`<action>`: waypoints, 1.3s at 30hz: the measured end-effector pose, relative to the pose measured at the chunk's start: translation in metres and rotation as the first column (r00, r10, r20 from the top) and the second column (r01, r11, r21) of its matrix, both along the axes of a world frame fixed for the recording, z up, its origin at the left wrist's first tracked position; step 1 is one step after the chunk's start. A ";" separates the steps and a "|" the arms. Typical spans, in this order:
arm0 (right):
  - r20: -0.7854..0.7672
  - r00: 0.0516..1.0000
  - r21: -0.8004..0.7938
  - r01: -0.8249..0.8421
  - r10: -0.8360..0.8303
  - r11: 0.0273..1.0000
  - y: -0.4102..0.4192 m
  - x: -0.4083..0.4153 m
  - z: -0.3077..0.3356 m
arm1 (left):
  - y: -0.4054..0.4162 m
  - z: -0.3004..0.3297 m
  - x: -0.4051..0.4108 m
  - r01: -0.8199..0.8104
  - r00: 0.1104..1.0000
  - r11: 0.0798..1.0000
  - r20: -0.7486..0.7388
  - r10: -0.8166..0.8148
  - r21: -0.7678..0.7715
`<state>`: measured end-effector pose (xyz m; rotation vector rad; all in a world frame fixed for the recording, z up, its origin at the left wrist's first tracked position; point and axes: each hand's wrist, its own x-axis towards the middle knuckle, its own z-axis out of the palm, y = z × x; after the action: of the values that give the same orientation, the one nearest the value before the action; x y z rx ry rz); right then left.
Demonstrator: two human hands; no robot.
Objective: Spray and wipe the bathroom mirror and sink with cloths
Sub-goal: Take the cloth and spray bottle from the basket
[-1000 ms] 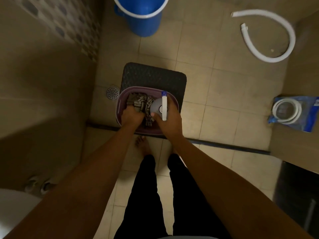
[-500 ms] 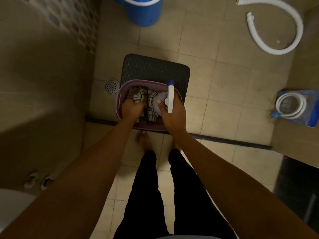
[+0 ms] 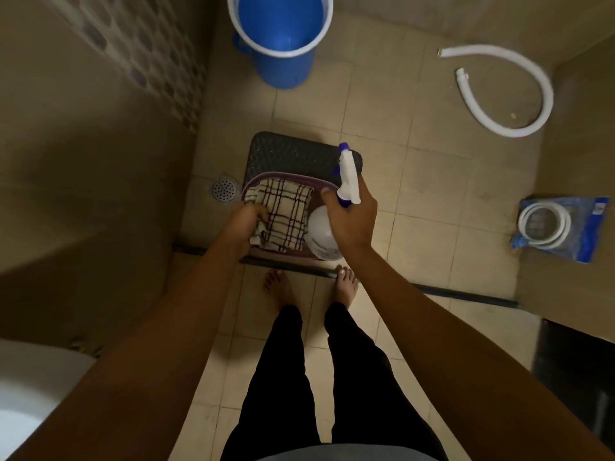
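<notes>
The right hand (image 3: pixel 351 219) covers the neck of the spray bottle (image 3: pixel 321 232). The left hand (image 3: pixel 244 224) hides one edge of the checked cloth (image 3: pixel 286 212). The blue bucket (image 3: pixel 281 41) is cropped by the upper edge, and the basket (image 3: pixel 263 181) is mostly concealed.

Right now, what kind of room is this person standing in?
Most likely a bathroom: a round floor drain sits in the tiled floor, a blue bucket stands near the wall, and a white hose lies curled on the tiles.

Woven checked cloth (image 3: pixel 288 214), smooth white plastic spray bottle (image 3: pixel 347 181), glossy blue plastic bucket (image 3: pixel 283 44), matt tiles (image 3: pixel 432 181).
</notes>
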<state>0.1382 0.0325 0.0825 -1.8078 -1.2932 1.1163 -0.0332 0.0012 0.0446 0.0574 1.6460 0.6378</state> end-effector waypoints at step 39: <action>-0.570 0.733 0.021 -0.439 0.372 0.898 -0.006 -0.011 0.229 | -0.081 0.277 -0.002 -0.432 0.867 0.710 0.040 0.496 0.557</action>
<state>0.1277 0.0267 0.3112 -1.1243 -1.2908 1.8358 -0.0357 -0.0796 0.3213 0.0971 1.5378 1.5253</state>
